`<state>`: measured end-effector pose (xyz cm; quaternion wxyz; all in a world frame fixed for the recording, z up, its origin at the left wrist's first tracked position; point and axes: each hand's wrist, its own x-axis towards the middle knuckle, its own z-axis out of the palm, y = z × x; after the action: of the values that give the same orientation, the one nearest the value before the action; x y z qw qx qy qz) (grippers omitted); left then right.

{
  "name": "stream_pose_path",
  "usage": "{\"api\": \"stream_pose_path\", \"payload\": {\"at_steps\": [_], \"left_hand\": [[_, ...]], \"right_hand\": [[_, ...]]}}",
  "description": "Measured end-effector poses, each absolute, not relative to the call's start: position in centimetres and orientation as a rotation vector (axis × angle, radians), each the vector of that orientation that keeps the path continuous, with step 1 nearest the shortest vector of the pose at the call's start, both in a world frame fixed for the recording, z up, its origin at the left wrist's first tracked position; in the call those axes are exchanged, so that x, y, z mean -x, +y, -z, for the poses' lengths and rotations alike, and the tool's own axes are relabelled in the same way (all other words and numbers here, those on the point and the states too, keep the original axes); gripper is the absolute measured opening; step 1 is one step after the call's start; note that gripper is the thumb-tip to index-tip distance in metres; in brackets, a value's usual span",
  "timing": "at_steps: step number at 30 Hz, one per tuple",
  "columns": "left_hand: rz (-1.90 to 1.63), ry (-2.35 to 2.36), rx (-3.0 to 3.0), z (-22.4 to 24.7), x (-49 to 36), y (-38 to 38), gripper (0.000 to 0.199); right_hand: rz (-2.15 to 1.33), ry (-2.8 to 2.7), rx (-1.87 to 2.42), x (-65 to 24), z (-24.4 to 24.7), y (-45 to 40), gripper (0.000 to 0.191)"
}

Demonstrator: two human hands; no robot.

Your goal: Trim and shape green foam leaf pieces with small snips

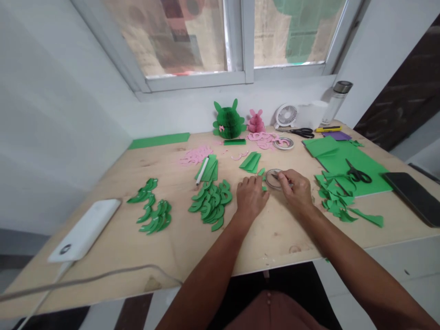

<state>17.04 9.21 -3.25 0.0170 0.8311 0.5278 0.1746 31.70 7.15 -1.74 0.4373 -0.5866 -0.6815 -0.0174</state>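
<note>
My left hand [251, 196] rests on the wooden table with its fingers curled down. Anything under those fingers is hidden. Small green paper bits [264, 188] lie beside its thumb. My right hand [296, 189] is closed on a small dark pointed tool [275, 174], whose exact kind I cannot make out. Its tip is over a roll of tape [269, 184] lying flat between my hands. Left of my left hand is a heap of curved green paper pieces [210, 204]. Folded green paper [250, 162] lies just beyond it.
More green pieces [156, 215] and a white power bank [85, 229] are at left. Green scraps [335, 195], scissors [358, 174] and a phone [414, 195] lie at right. Behind stand green [229, 121] and pink [255, 123] paper figures, a fan [286, 115] and a bottle [335, 104].
</note>
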Motion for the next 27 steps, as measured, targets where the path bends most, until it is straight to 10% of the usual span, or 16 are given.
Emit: {"api": "stream_pose_path", "payload": {"at_steps": [27], "left_hand": [[-0.266,1.626,-2.710,2.8,-17.6,9.8,0.025]], "right_hand": [[0.033,-1.715,1.408,-31.9,1.9,7.1,0.027]]}}
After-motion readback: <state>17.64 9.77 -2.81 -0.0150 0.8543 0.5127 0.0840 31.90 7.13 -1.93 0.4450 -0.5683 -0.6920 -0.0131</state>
